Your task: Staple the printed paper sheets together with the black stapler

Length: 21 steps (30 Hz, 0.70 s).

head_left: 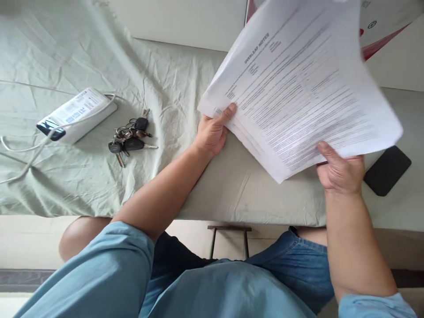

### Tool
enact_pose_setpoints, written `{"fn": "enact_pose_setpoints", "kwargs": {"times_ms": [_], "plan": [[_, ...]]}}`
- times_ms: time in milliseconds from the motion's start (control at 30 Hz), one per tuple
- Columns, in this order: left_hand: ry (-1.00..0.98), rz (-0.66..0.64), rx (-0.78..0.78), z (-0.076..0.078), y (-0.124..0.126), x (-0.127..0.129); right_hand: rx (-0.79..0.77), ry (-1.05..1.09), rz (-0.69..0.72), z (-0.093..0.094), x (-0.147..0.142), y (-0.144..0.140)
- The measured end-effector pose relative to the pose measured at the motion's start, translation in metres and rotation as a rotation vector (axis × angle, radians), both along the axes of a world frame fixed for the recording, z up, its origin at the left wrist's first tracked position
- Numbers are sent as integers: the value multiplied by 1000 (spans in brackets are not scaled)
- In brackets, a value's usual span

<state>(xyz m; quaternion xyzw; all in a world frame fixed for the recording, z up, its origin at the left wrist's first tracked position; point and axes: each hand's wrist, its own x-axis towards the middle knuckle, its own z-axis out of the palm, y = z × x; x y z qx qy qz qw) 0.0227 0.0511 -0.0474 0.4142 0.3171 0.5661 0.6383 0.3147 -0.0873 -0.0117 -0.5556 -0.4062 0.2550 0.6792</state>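
A pale green sheet (82,176) covers the bed, wrinkled on the left and smoother toward the near edge. Above it, a stack of printed papers (298,84) is held up tilted (top page headed "OVERLEAF NOTES"), blocking most of a red-and-white box (380,26) behind. The left hand (212,132) is closed on the stack's lower left corner, thumb over the top page. The right hand (339,170) grips the near edge, thumb on top. A white power bank (77,114) with a white cable (23,148) lies far left. A black phone (387,170) rests just beside the right hand. A bunch of keys (130,137) sits between power bank and left hand.
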Motion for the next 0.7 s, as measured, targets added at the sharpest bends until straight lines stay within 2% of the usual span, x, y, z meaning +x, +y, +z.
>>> {"fn": "enact_pose_setpoints", "kwargs": {"times_ms": [100,167,233,367,467,533,600,700], "plan": [[38,-113,35,12,-2,-10,251,-174,-107,6,31,1],[94,-190,56,18,-1,-20,349,-236,-47,17,51,0],[151,-240,86,21,2,-30,377,-274,10,28,60,-5],[226,-271,116,18,8,-42,261,-277,83,37,46,-17],[269,-245,66,12,9,-42,101,-247,146,33,31,-21],[273,-215,29,9,9,-40,15,-252,128,28,27,-20],[256,-201,24,8,8,-37,24,-276,79,25,27,-15],[197,-158,58,8,8,-37,164,-275,35,24,31,-10]]}}
